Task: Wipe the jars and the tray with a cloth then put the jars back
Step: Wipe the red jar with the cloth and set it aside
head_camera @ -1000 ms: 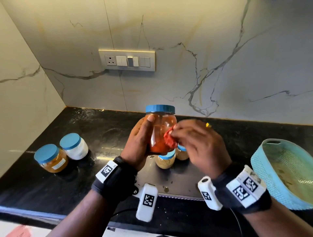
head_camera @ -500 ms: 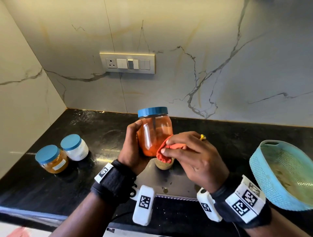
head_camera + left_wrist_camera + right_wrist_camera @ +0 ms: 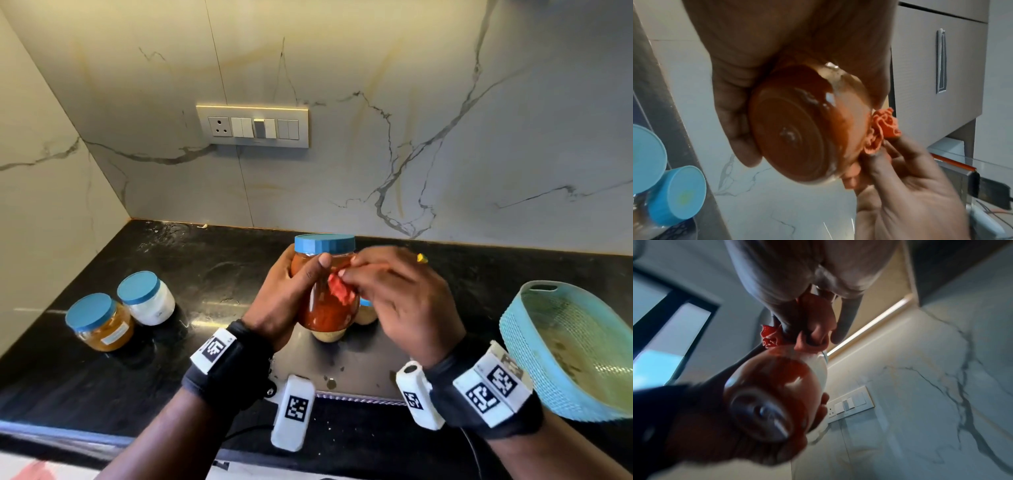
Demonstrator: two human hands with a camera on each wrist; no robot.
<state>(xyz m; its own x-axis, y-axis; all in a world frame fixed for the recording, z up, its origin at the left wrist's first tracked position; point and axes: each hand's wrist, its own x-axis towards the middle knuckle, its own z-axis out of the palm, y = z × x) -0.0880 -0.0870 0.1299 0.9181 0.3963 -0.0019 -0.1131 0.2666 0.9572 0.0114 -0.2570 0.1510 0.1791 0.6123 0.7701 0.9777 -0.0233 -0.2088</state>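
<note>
Left hand: the left hand (image 3: pixel 281 301) wraps round the red jar (image 3: pixel 325 308), thumb across the front just under the lid, fingers curled behind the glass; the jar is lifted clear of the counter.
Red jar: holds a red-orange paste, capped with a blue lid (image 3: pixel 324 244); it stands nearly upright in the grasp, leaning a little. The left wrist view shows its round base (image 3: pixel 791 134) facing the camera, with the palm against the side.
Right hand: the right hand (image 3: pixel 400 301) pinches a bunched orange-red cloth (image 3: pixel 340 291) between fingertips and thumb and presses it onto the jar's side, just beside the left thumb.
Cloth: crumpled into folds, touching the glass on the side away from the left palm (image 3: pixel 881 129).
Below the grip: a flat grey tray (image 3: pixel 359 363) lies on the black counter (image 3: pixel 102 377), with two small jars of pale contents (image 3: pixel 366 313) standing on it, mostly hidden behind the held jar.
Away from the left hand: an amber jar (image 3: pixel 101 322) and a white jar (image 3: pixel 147 298), both blue-lidded, stand touching on the counter.
Away from the right hand: a light blue basket (image 3: pixel 534 359) sits tilted at the counter's edge.
</note>
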